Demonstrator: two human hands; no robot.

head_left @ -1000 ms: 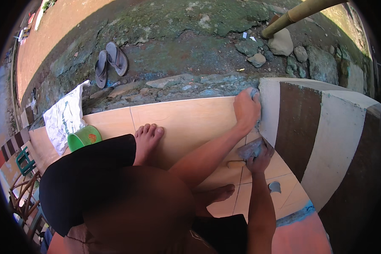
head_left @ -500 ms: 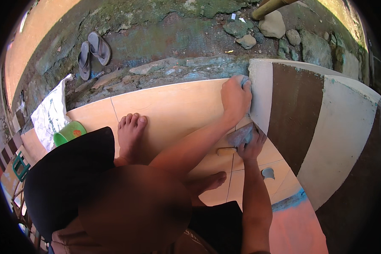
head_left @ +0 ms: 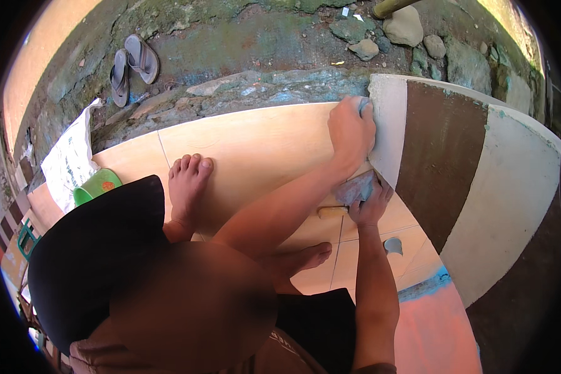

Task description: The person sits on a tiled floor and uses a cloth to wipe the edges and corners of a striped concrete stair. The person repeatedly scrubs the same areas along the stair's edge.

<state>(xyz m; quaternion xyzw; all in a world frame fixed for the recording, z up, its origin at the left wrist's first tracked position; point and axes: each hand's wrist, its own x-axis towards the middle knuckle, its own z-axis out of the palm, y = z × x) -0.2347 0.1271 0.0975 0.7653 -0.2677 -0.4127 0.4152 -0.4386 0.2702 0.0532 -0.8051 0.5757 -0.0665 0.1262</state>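
Note:
My left hand (head_left: pixel 350 134) is closed round a small light-blue lump (head_left: pixel 362 105), mostly hidden by the fingers, low against the striped wall where it meets the tiled floor. Just nearer, my right hand (head_left: pixel 370 202) grips the edge of a trowel (head_left: pixel 353 189), a grey metal blade smeared with light-blue paste. Its wooden handle (head_left: pixel 332 212) points left, clear of my fingers. A small grey-blue piece (head_left: pixel 393 245) lies on the tiles (head_left: pixel 262 140) to the right of my right forearm.
The brown and white wall (head_left: pixel 439 162) curves along the right. At left are a white sack (head_left: pixel 71 162) and a green plastic bowl (head_left: pixel 96 187). Sandals (head_left: pixel 142 59) and stones (head_left: pixel 403 27) lie on rough ground beyond the tile edge. My bare feet (head_left: pixel 192 181) are on the tiles.
The view has shifted slightly. My left hand stays near the same wall corner, moved a little, and my right hand keeps hold of the trowel.

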